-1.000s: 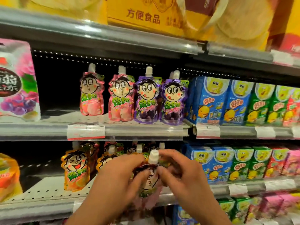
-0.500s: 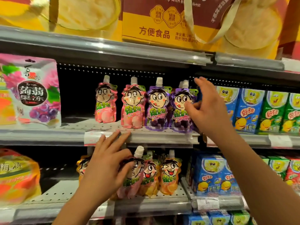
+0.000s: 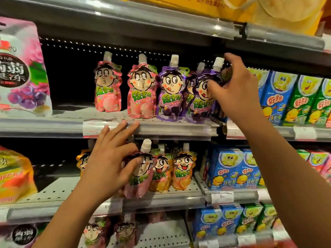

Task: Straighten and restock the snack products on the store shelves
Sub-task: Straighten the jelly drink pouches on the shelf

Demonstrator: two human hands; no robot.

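Under rt fingers (image 3: 232,83): purple pouch (image 3: 201,97)

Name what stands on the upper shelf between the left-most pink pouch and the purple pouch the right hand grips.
In the head view: one pink pouch, one purple pouch, and another purple pouch half hidden behind the gripped pouch.

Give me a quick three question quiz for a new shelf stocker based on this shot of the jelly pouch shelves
1. True or false: the right hand grips a purple grape pouch on the upper pouch shelf.
2. Which pouch does the left hand hold? A) an orange pouch B) a pink peach pouch C) a blue box
3. Fill in: on the upper pouch shelf, two pink pouches stand to the ______ of the purple ones.

Key: 1 true; 2 B; 3 left
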